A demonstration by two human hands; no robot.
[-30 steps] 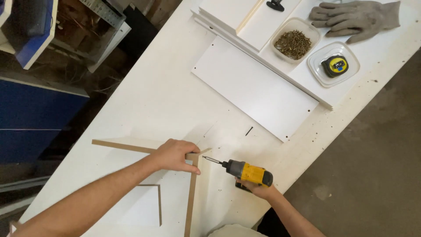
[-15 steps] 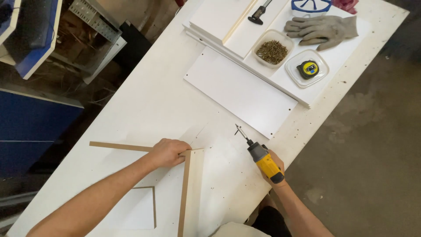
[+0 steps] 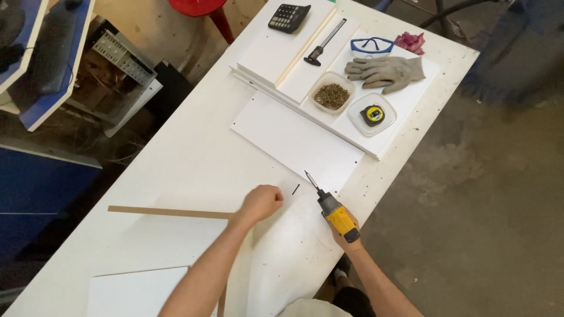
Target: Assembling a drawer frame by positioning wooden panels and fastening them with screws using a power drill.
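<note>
White worktable (image 3: 176,147), grey concrete floor (image 3: 487,194)

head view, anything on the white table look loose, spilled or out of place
One dark screw lies loose on the table, between the left hand and the tip of the yellow drill held by the right hand. The rest sit in a tub. Dark specks dot the table's near edge.

calculator (image 3: 288,17), grey gloves (image 3: 385,71), safety glasses (image 3: 372,44), tape measure (image 3: 372,115)
</note>
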